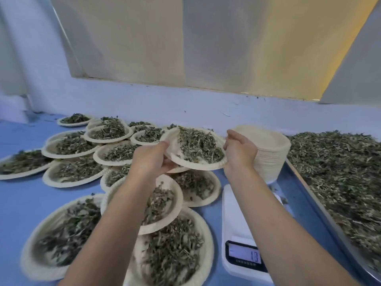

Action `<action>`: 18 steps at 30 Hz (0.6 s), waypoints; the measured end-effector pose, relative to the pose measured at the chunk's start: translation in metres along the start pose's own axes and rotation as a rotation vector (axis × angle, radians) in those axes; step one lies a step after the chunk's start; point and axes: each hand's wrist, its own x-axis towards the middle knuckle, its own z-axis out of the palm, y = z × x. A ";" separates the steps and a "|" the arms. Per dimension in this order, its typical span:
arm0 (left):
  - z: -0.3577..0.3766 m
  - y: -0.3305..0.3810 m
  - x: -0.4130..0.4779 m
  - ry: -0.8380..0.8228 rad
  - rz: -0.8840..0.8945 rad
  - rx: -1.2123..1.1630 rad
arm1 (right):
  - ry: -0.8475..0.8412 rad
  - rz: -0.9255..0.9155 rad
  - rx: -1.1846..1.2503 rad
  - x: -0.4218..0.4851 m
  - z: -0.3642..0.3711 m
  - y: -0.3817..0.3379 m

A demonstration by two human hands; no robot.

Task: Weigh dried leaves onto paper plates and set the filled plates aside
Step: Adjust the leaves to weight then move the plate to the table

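Placement was the step in hand: a filled plate (pixel 198 149) hung tilted in the air above the set-aside plates (pixel 72 145), clear of the scale (pixel 233 205). The left hand (pixel 152 159) gripped its left rim with fingers curled under, and the right hand (pixel 240 148) appeared to pinch the right rim, though its fingertips were hidden. The next move called for a level lowering onto a spot that would bear the plate. The pile was already crowded and overlapping, so a careless landing could tip leaves out or shove a neighbour. A stack of empty plates (pixel 270 153) stood just behind the right hand, loose dried leaves (pixel 340 172) lay heaped to the right, and bare blue counter (pixel 20 203) showed only at the left edge.
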 end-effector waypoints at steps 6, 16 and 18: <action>-0.057 0.025 0.037 0.116 0.064 0.096 | -0.126 0.040 -0.071 -0.014 0.090 0.020; -0.164 0.075 0.162 0.364 0.016 -0.190 | -0.532 0.193 -0.296 -0.040 0.250 0.044; -0.191 0.084 0.197 0.428 0.000 -0.185 | -0.581 0.175 -0.308 -0.037 0.279 0.052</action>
